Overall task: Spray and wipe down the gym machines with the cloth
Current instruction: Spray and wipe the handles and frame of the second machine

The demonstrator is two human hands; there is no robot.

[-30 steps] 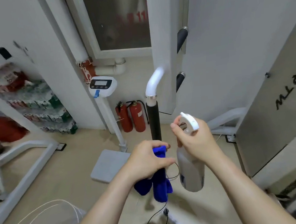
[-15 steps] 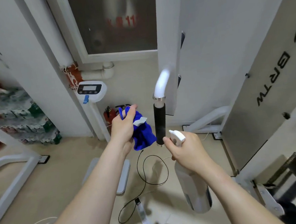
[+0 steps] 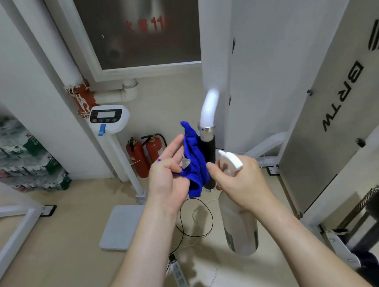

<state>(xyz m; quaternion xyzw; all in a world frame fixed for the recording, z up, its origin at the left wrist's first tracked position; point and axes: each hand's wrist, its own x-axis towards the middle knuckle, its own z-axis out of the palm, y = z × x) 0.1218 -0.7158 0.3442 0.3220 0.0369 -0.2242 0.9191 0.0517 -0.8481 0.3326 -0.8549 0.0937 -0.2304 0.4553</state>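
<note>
A blue cloth [image 3: 195, 163] is draped against the left side of a black handle grip [image 3: 208, 150] that hangs from a curved white bar [image 3: 208, 108] of the gym machine. My left hand [image 3: 169, 176] holds the cloth's lower part with its fingers spread against it. Just right of the grip, my right hand [image 3: 241, 182] is closed around the neck of a translucent spray bottle [image 3: 238, 226] with a white trigger head [image 3: 230, 159], and the bottle hangs downward.
The machine's grey panel [image 3: 334, 115] stands at right. A white weighing scale [image 3: 119, 196] with its platform stands left of centre, two red fire extinguishers [image 3: 146, 153] behind it. A black cable and a power strip [image 3: 179, 276] lie on the floor below my hands.
My left hand lifted the cloth from low on the grip, pulled it off to the left, then brought it back against the grip's left side. The right hand with the bottle dropped slightly.
</note>
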